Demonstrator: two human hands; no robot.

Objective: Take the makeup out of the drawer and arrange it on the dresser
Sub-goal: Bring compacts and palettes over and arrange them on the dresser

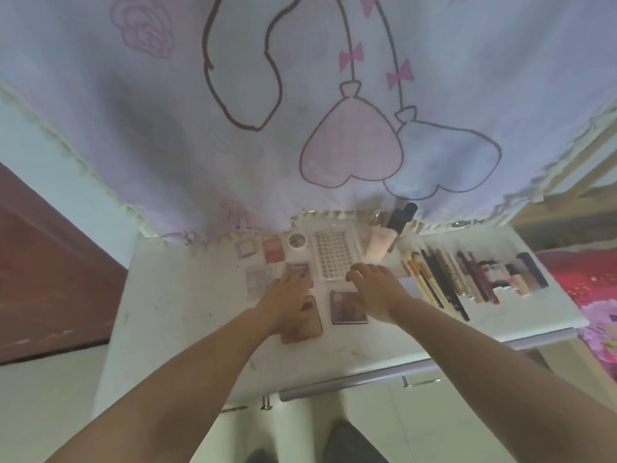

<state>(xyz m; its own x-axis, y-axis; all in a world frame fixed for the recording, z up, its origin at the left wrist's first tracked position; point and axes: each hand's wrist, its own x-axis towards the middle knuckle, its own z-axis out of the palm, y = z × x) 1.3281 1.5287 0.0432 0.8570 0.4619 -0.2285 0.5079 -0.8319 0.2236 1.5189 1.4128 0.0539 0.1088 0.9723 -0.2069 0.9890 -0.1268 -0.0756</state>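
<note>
Makeup lies on the white dresser top [187, 305]. My left hand [288, 304] rests over a pink compact [309, 320], its fingers touching a small brownish palette [298, 269]. My right hand [377, 290] lies above a dark eyeshadow palette [345, 310], fingertips at the near edge of a clear lash tray [334, 253]. A pale palette [258, 277], a small square case [246, 247], a pink blush [273, 249] and a white round jar [296, 242] sit at the left. Brushes and pencils [434, 279] and lipsticks [500, 272] are lined up at the right.
A printed white cloth [300, 111] hangs over the back of the dresser. A pale tube [379, 243] and a dark bottle [400, 217] stand by its hem. Drawer handles [420, 382] show below the front edge. A red patterned bed [594, 285] is at the right.
</note>
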